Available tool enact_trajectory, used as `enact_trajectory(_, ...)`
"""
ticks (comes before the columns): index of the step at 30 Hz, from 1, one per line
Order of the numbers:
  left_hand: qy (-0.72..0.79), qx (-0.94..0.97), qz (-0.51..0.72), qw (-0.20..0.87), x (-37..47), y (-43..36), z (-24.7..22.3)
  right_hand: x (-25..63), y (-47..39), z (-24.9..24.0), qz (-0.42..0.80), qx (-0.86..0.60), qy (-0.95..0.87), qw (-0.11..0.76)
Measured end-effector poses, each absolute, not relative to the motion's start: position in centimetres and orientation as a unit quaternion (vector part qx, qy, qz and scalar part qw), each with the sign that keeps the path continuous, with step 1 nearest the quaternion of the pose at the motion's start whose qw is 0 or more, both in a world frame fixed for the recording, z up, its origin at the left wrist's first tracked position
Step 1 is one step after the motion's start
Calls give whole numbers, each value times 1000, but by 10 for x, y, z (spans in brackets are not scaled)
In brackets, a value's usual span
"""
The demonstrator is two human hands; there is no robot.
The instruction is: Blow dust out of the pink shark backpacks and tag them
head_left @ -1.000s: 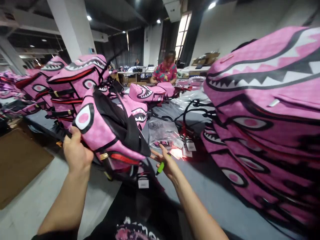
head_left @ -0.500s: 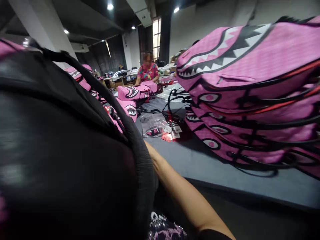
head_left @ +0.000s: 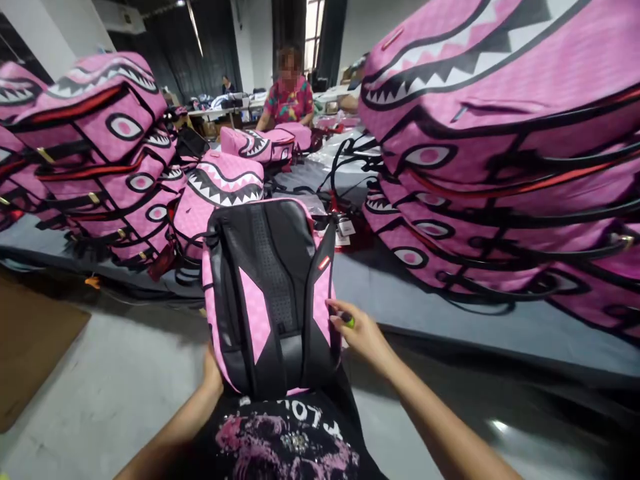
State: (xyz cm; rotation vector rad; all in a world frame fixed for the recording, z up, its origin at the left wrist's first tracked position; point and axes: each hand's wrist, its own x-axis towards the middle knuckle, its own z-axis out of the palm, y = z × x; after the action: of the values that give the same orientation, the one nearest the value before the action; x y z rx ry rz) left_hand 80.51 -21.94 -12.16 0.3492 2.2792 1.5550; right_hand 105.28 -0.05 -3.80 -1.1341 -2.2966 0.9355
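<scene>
A pink and black backpack (head_left: 280, 300) stands upright against my front, its black padded back and shoulder straps facing me. My left hand (head_left: 213, 370) grips its lower left side, the fingers mostly hidden behind it. At the right side, my right hand (head_left: 361, 333) is closed, with thumb and forefinger at the pink edge. A small tool (head_left: 347, 320) with a black part and a yellow-green end is held in that hand; its exact kind is unclear. Just behind the held bag, another pink backpack (head_left: 225, 180) with a toothed mouth print lies on the table.
Piles of pink backpacks stand on the grey table (head_left: 400, 300), one pile (head_left: 110, 160) at left and a taller one (head_left: 480, 173) close at right. Tags (head_left: 345, 230) lie between them. Across the table sits a person (head_left: 290, 100). Cardboard (head_left: 40, 340) lies at lower left.
The black bag that filled the left of the view has come down in front of me, back panel facing me. Both hands now show at its sides.
</scene>
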Motion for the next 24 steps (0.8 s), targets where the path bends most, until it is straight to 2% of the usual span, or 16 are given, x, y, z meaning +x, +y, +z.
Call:
enact_trajectory(2, 823, 151, 546, 46, 795, -216, -108, 1042, -17, -31, 182, -417, -864, 214)
enact_trajectory(4, 783, 331, 516, -107, 785, -202, -83, 1016, -30, -12, 64, -347, -913, 204)
enact_trajectory(5, 749, 450, 465, -142, 782, -191, -72, 1001, -33, -3, 39, -284, -942, 175)
enact_trajectory(7, 696, 636, 307, -131, 781, -169, -66, 978, -31, 8, 31, -225, -971, 78)
enact_trajectory(9, 676, 712, 166, -90, 784, -154, -80, 974, -16, 7, 26, -321, -947, -17)
enact_trajectory(11, 679, 718, 120, -94, 787, -152, -102, 991, 6, -1, 18, -467, -881, -76)
enact_trajectory(13, 685, 703, 142, -124, 789, -154, -113, 1018, 28, -12, 61, -531, -838, -111)
enact_trajectory(16, 648, 714, 206, -170, 789, -132, -85, 1043, 43, -23, 154, -533, -827, -97)
enact_trajectory(18, 561, 777, 215, -189, 788, -86, -48, 1043, 40, -24, 158, -540, -825, -61)
enact_trajectory(21, 464, 851, 148, -197, 793, 3, -1, 1032, 28, -23, 138, -547, -825, -42)
enact_trajectory(24, 425, 888, 57, -167, 805, 66, 15, 1025, 21, -24, 134, -537, -833, -25)
